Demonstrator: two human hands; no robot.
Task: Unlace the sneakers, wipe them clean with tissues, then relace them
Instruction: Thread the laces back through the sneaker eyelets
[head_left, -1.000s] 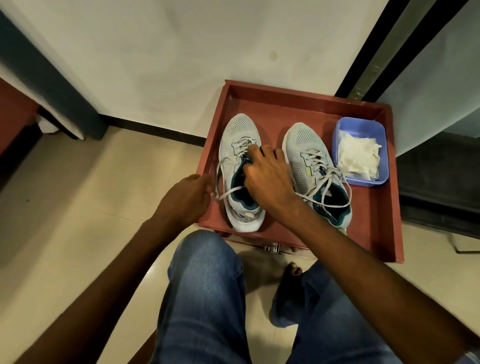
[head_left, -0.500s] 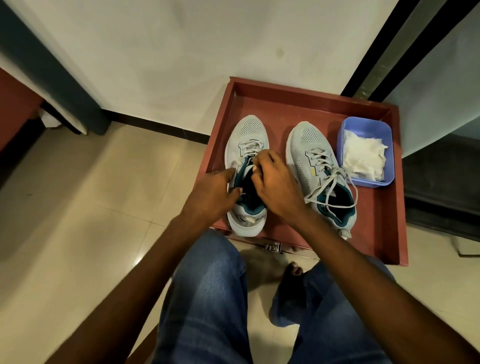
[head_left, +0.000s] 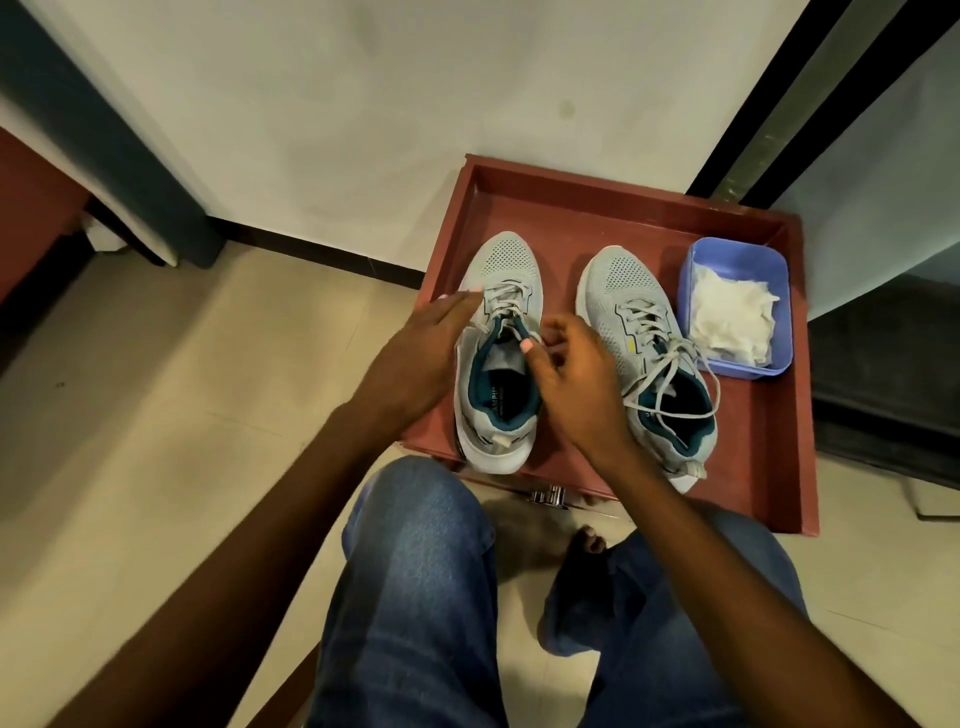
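Observation:
Two light grey sneakers with teal lining stand side by side in a red-brown tray (head_left: 769, 467). The left sneaker (head_left: 506, 260) has its laces loosened at the top; the right sneaker (head_left: 618, 283) is still laced, with loose loops over its opening. My left hand (head_left: 415, 358) lies along the left sneaker's outer side, its fingers stretched towards the laces. Over the sneaker's tongue, my right hand (head_left: 576, 379) has curled fingers, and its thumb and forefinger pinch the left sneaker's lace (head_left: 506, 306). White tissues (head_left: 732, 319) fill a blue tub (head_left: 698, 265) at the tray's right.
The tray sits on a beige tiled floor against a white wall. A dark door frame (head_left: 753, 114) rises behind the tray on the right. My knees in blue jeans (head_left: 415, 571) are just in front of the tray's near edge.
Both hands have lifted off the left sneaker's opening. My left hand has slid out to the sneaker's outer side and stretched its fingers; my right hand has drawn back a little to the right.

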